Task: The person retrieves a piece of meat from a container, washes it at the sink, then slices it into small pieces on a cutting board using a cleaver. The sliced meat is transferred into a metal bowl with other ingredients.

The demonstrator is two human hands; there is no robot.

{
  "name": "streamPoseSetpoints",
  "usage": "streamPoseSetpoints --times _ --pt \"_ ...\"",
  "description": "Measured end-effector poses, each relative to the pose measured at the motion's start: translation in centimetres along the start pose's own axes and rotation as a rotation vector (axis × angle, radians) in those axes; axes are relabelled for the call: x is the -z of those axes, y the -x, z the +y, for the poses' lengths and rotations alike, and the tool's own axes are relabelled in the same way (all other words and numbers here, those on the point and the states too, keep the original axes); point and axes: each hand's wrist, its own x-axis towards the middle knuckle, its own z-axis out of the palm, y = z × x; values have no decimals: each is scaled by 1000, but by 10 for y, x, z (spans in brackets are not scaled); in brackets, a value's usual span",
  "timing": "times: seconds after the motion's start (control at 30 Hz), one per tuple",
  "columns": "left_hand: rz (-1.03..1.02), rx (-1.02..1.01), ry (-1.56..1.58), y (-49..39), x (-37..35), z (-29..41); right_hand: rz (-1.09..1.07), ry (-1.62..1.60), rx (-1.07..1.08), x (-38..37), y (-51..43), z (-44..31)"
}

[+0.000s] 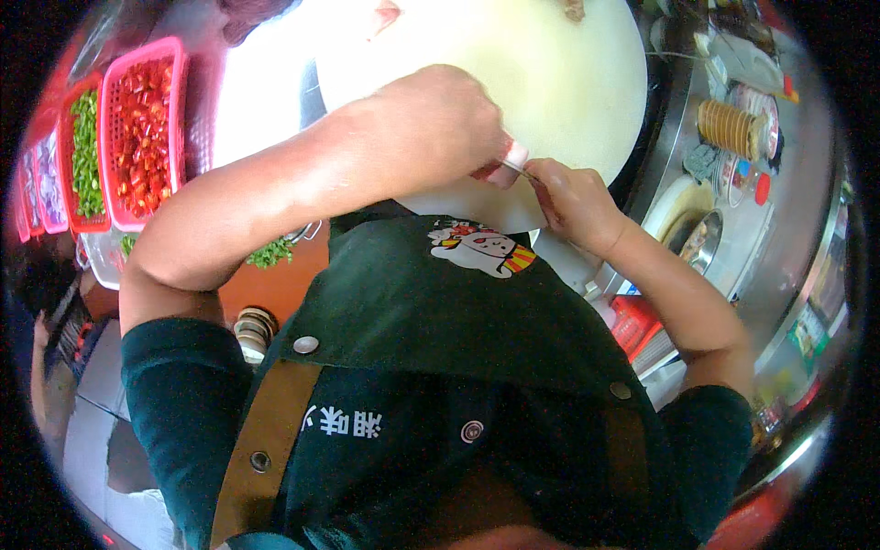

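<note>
My left hand (454,124) is closed around a small piece of raw meat (507,177), pink and red with a pale end showing. My right hand (577,199) grips a thin metal tool (517,168), whose tip meets the meat; whether it is a skewer or a knife blade seen edge-on I cannot tell. Both hands are over the near part of a large round white cutting board (577,89). Toward the board's far edge lie a reddish scrap of meat (386,17) and a small brownish piece (575,9).
Left of the board stand a pink plastic basket (180,89) of cut red chillies and a red basket (93,223) of chopped green peppers. Chopped green herbs (269,254) show beneath my left arm. Right, a steel bowl (711,240) and a ribbed tan container (732,129) sit on a counter.
</note>
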Motion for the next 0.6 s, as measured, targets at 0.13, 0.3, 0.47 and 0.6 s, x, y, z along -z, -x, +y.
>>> streamPoseSetpoints --times 0.13,0.3,0.47,0.6 --pt "65 -8 -35 4 -4 -1 7 18 -13 -4 -2 0" --pt "161 -11 -129 7 -12 -12 112 32 58 -13 -4 2" --pt "151 49 -151 6 -20 -14 104 72 -7 -12 -12 3" --pt "217 179 -184 25 -19 -11 112 73 77 -5 -26 -1"
